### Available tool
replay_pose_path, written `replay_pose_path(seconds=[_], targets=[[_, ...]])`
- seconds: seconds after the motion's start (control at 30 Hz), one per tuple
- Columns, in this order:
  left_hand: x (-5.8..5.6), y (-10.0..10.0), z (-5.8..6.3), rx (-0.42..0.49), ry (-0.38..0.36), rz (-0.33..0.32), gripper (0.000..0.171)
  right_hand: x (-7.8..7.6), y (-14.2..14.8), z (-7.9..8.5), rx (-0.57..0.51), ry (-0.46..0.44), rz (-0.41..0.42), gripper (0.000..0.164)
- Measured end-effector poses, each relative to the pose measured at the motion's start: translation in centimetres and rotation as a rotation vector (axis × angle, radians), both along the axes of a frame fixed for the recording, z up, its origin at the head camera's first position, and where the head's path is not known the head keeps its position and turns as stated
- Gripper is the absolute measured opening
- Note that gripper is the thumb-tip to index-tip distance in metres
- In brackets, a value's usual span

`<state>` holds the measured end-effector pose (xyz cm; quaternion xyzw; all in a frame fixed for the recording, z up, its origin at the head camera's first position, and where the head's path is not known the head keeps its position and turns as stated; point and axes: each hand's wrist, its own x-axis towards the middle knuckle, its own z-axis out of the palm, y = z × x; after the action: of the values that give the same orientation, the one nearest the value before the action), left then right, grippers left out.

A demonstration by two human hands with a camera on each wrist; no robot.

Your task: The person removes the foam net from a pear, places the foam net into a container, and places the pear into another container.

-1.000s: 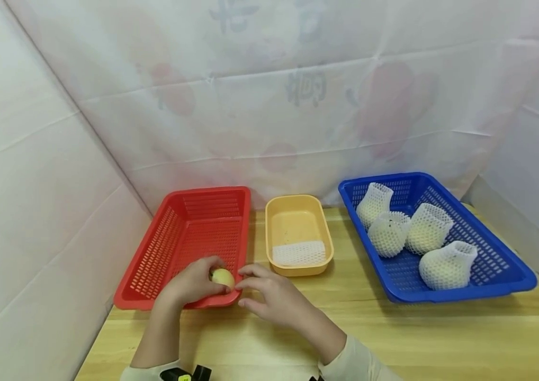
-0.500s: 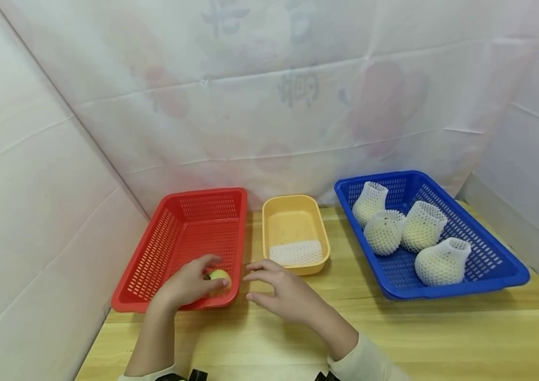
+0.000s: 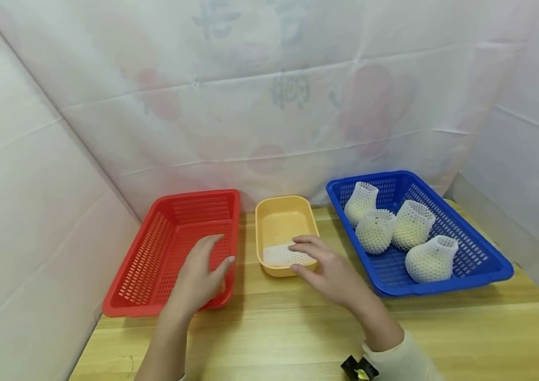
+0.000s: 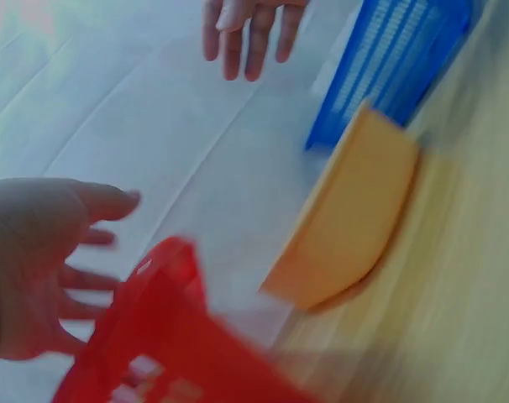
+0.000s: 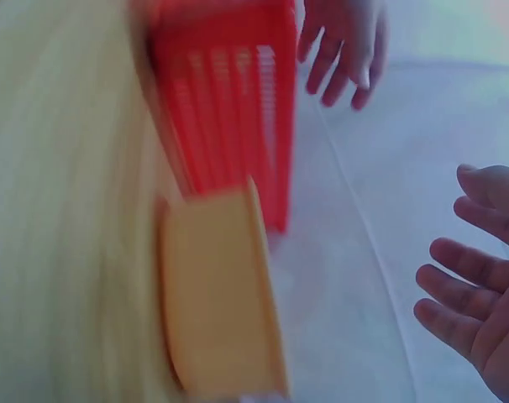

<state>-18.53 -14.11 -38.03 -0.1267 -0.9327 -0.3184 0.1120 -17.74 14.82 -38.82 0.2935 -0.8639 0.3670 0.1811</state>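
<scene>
My left hand point(image 3: 199, 275) hovers over the near right corner of the red basket point(image 3: 174, 225), fingers spread and holding nothing. Under its thumb side shows a sliver of a round yellow fruit point(image 3: 222, 287) lying in that corner, otherwise hidden by the hand. My right hand point(image 3: 331, 270) is above the near right edge of the yellow tray point(image 3: 284, 225), fingers relaxed and apart. Flat in the front of that tray lies a white foam net sleeve point(image 3: 276, 255), partly covered by the right fingertips in the head view. The right wrist view also shows the right hand point(image 5: 481, 294) holding nothing.
At the right stands a blue basket point(image 3: 484, 278) with several pale fruits in white foam nets, one of them a netted fruit point(image 3: 429, 262) near its front. A white cloth wall point(image 3: 269, 121) rises behind the baskets on the wooden table point(image 3: 269, 328).
The left hand has let go of the yellow fruit in the red basket and risen off it. The right hand has moved right, from the red basket's rim to the yellow tray.
</scene>
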Motion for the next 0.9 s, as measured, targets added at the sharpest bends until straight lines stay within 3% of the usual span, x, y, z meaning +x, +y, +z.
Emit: replay_pose_path(seconds=[0.13, 0.2, 0.47, 0.7, 0.9], targets=[[0.0, 3.2, -0.1, -0.009, 0.231, -0.105, 0.049, 0.0, 3.4, 0.4, 0.007, 0.042, -0.079, 0.036], [-0.1, 4.9, -0.2, 0.005, 0.282, -0.168, 0.046, 0.1, 5.1, 0.7, 0.026, 0.059, -0.131, 0.036], [-0.4, 12.0, -2.0, 0.015, 0.228, -0.360, 0.042, 0.0, 12.1, 2.1, 0.067, 0.102, -0.333, 0.036], [-0.4, 17.7, -3.4, -0.026, 0.190, -0.473, 0.047, 0.6, 18.5, 3.2, 0.133, -0.129, -0.570, 0.049], [0.1, 21.7, -4.3, -0.075, 0.195, -0.559, 0.049, 1.1, 21.4, 2.6, 0.200, -0.330, -0.568, 0.064]])
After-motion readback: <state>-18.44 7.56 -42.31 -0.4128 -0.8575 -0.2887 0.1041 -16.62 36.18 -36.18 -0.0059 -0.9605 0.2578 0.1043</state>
